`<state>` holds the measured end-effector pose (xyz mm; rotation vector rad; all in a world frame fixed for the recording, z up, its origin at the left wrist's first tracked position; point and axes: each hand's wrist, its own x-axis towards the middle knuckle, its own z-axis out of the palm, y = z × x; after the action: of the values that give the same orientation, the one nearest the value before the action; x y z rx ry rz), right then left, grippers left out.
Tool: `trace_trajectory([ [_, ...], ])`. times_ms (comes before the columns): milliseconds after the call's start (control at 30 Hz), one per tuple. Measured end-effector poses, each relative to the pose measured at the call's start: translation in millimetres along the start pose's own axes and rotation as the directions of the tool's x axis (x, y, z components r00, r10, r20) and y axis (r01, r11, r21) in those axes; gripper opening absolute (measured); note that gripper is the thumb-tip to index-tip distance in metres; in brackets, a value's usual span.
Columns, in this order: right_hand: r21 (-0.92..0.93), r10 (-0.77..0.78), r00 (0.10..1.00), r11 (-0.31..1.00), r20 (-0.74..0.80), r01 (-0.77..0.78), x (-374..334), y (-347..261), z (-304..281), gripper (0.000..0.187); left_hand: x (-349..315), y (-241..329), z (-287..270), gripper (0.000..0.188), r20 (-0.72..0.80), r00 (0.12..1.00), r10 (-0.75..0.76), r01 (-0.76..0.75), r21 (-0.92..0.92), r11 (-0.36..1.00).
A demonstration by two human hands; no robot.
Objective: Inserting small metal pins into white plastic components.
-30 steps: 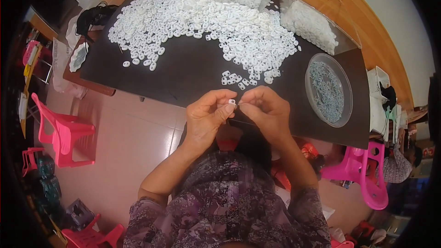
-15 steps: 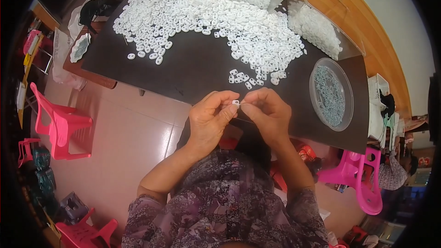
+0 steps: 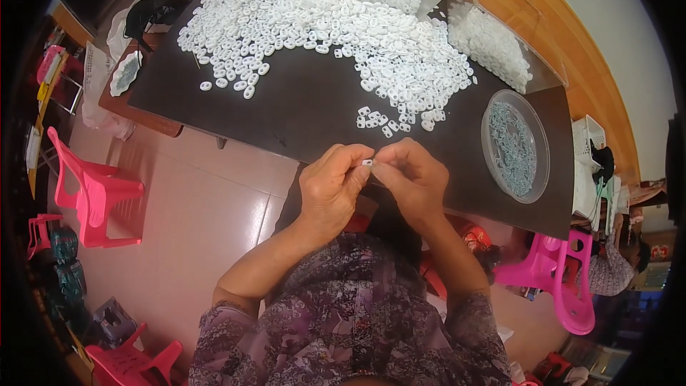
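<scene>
Above the table's near edge, my left hand (image 3: 331, 193) pinches a small white plastic piece with a hole (image 3: 367, 162) between thumb and forefinger. My right hand (image 3: 416, 182) meets it from the other side, thumb and forefinger pressed together at the piece's edge. Whatever sits between the right fingertips is too small to make out. Just beyond the hands lie several loose white pieces (image 3: 371, 122). Behind them spreads a big heap of white two-holed pieces (image 3: 321, 18). To the right stands a round clear tub (image 3: 485, 136) of small blue-grey parts (image 3: 513, 150).
Clear containers of white pieces (image 3: 493, 46) line the back of the dark table (image 3: 286, 104). A pink chair (image 3: 107, 196) stands at left, a magenta one (image 3: 552, 271) at right. Another person (image 3: 613, 269) appears at the far right. A white basket (image 3: 587, 136) sits beside the table.
Both hands have drawn slightly closer together, and the white piece has tilted and sits a little lower between the fingertips. At the far right, the other person has shifted.
</scene>
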<state>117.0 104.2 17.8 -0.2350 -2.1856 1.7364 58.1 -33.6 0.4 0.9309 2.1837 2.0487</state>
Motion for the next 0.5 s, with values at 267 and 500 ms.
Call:
trace_trajectory([
  [267, -0.028, -0.020, 1.000, 0.999, 0.006, 0.020, 2.6, -6.6, 0.0, 0.005, -3.4, -0.9, 0.9, 0.024, 0.025, 0.967, -0.255, 0.253, -0.268, 0.930],
  [500, -0.121, -0.046, 0.998, 0.991, 0.038, 0.050, 7.9, -0.1, -4.1, 0.005, -0.3, -3.5, 5.0, 0.026, 0.043, 0.934, -0.356, 0.342, -0.406, 0.848],
])
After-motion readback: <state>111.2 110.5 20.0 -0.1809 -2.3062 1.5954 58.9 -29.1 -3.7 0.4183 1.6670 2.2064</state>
